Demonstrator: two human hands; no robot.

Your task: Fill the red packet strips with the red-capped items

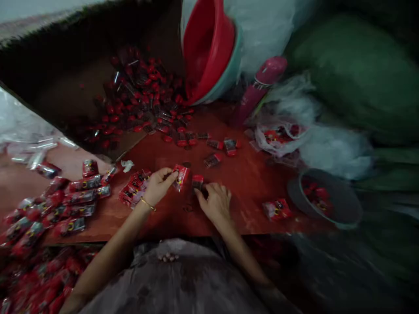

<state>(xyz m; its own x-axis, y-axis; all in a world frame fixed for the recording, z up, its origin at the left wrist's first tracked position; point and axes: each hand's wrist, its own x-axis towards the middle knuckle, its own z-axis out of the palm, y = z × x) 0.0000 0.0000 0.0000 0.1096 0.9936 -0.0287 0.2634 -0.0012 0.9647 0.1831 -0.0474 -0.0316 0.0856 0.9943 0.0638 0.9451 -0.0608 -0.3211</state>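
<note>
Between the thumb and fingers of my left hand (160, 187) is a small red printed packet (182, 176), held above the table. To its right, the curled thumb and fingers of my right hand (216, 200) close on the near end of a small clear container with a red top (197, 180); blur hides the exact grip. Just left of my left hand lies a stack of flat red packets (132, 189). Several more small red-capped containers (212, 160) are scattered on the tabletop beyond my hands.
A tipped cardboard box (65, 83) spills red-capped containers (147, 91). Filled packs (81, 196) are piled at left. A red basin (212, 48) leans at the back beside a pink bottle (258, 87). At right are a grey tub (343, 200), a red packet (276, 209) and a plastic bag (281, 146).
</note>
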